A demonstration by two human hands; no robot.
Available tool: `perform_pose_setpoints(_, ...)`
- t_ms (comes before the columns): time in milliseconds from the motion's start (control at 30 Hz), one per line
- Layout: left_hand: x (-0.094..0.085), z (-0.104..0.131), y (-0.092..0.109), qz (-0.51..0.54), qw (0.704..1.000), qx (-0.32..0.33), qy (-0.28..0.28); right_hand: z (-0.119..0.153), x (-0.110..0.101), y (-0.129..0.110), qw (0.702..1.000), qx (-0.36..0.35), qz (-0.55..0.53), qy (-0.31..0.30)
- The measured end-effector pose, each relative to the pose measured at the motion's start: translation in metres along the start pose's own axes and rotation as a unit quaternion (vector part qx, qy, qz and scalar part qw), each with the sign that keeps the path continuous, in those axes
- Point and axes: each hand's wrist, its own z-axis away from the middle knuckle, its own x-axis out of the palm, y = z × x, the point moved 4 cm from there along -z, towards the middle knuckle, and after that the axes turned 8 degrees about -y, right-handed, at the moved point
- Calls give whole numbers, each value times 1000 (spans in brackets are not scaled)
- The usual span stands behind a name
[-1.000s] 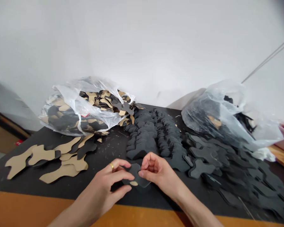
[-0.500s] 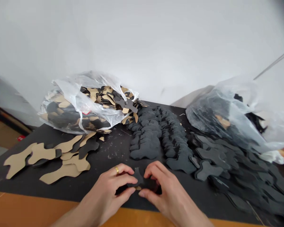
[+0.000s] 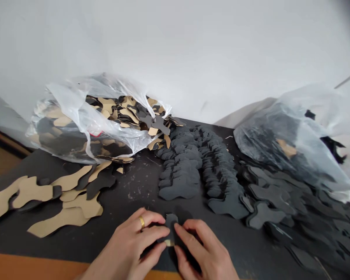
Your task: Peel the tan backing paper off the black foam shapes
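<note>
1. black work mat covers the table; orange-brown table edge shows along the near side.
2. on the mat, left: tan and black cut-outs, loosely spread.
3. far left: clear plastic bag of cut-outs.
4. centre: overlapping rows of black foam cut-outs.
5. right: second plastic bag, lying on more black pieces.

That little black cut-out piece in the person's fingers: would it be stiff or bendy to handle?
Probably bendy: the black piece is a thin flat sheet, pinched between the left hand and right hand. Likely light too, since similar black pieces lie in overlapping rows. Being flat, it shouldn't roll.
</note>
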Motion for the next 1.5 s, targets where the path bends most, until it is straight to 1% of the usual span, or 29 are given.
perform_pose_setpoints(100,0,-1,0,-1,1000,5,15,1,1,0,1000,4,-4,2)
perform_pose_setpoints(267,-5,-1,3,-9,998,10,64,1,1,-1,1000,7,-2,11)
perform_pose_setpoints(400,-6,-3,6,-20,997,25,75,0,0,-1,1000,4,1,18)
perform_pose_setpoints(633,-4,-4,4,-10,997,26,69,-1,0,-1,999,-9,10,30)
perform_pose_setpoints(867,-4,-4,5,-20,996,40,79,-1,1,-2,1000,-3,14,28)
perform_pose_setpoints(1100,-3,-4,4,-22,997,36,68,0,2,-3,999,-9,28,25)
perform_pose_setpoints(1167,-3,-2,4,-37,997,29,64,0,2,-3,999,-6,28,21)
perform_pose_setpoints(1300,-3,3,1,-57,998,4,31,1,2,-3,999,-5,29,17)
perform_pose_setpoints(1500,-6,6,-1,-59,998,14,29,-1,2,-2,999,-6,31,16)
